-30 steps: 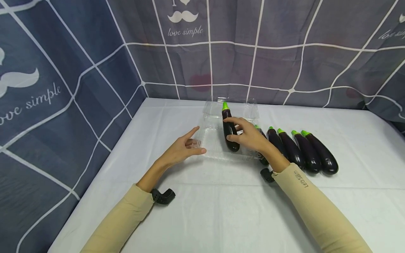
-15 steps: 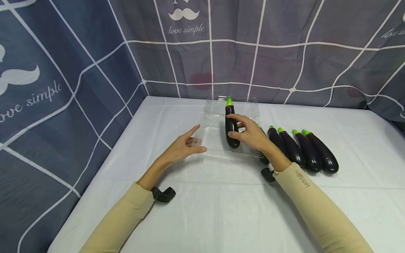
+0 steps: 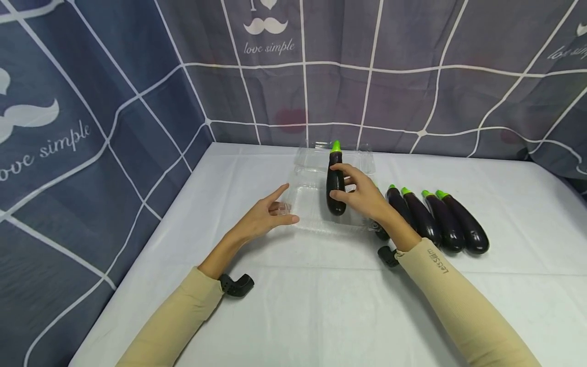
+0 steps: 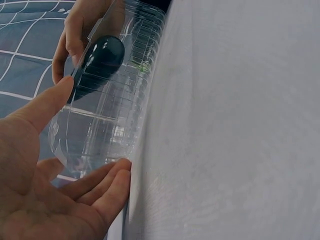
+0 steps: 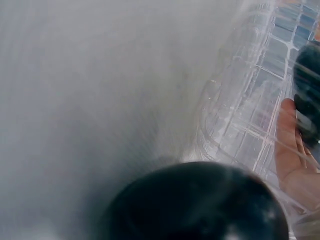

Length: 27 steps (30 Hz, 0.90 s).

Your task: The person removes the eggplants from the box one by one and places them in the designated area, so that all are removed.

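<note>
A clear plastic clamshell box (image 3: 309,201) lies open on the table, its lid (image 3: 309,159) folded back towards the wall. My right hand (image 3: 364,193) pinches a dark purple eggplant (image 3: 336,191) with a green stem end, between thumb and fingers, over the box's base. Through the clear wall, the left wrist view shows the same eggplant (image 4: 102,60); whether it rests on the bottom I cannot tell. My left hand (image 3: 266,216) is at the box's left end. In the left wrist view its thumb and fingertips touch the box, the fingers loosely extended.
Right of the box several more eggplants (image 3: 422,216) lie side by side on the white cloth (image 3: 293,316). One eggplant (image 5: 200,205) sits close to the box's right end, partly hidden by my right arm in the head view. A grey gridded curtain (image 3: 335,92) stands behind.
My right hand has shifted the eggplant slightly right and towards the back, and it now points straighter away from me. The left hand and the box look unmoved.
</note>
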Motion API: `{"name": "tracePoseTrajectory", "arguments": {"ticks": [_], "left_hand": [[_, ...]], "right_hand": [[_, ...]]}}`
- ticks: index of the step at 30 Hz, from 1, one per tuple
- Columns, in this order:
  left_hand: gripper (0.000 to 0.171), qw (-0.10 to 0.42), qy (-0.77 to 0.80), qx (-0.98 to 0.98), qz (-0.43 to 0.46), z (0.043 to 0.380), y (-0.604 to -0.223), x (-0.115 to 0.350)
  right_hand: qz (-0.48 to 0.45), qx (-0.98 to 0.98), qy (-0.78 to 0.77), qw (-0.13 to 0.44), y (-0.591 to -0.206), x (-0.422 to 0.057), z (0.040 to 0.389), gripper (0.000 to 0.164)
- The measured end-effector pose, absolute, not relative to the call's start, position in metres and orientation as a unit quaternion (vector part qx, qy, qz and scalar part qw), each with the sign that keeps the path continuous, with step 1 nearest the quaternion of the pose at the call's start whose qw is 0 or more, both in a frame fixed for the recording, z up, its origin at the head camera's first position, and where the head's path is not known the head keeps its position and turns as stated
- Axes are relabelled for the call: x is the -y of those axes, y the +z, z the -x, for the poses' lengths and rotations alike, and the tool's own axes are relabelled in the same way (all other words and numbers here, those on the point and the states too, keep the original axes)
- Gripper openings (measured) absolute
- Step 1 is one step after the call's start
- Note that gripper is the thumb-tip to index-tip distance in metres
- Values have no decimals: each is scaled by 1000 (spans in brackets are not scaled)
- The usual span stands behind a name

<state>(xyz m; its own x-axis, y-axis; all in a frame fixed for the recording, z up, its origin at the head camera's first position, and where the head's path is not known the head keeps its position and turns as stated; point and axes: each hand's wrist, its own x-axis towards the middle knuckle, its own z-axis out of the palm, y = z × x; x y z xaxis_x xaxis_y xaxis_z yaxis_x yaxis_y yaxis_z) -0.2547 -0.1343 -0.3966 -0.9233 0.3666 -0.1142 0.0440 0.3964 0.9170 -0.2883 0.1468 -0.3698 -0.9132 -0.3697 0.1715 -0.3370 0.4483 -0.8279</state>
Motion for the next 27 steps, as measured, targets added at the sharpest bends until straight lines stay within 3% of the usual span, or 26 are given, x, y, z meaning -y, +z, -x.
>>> {"name": "tracePoseTrajectory", "arguments": {"ticks": [11, 27], "left_hand": [[99, 151, 526, -829, -118, 254, -398, 133], [97, 152, 518, -831, -133, 254, -398, 135]], "right_hand": [[215, -833, -510, 8, -366, -153, 289, 59], [235, -842, -486, -24, -343, -164, 251, 59]]}}
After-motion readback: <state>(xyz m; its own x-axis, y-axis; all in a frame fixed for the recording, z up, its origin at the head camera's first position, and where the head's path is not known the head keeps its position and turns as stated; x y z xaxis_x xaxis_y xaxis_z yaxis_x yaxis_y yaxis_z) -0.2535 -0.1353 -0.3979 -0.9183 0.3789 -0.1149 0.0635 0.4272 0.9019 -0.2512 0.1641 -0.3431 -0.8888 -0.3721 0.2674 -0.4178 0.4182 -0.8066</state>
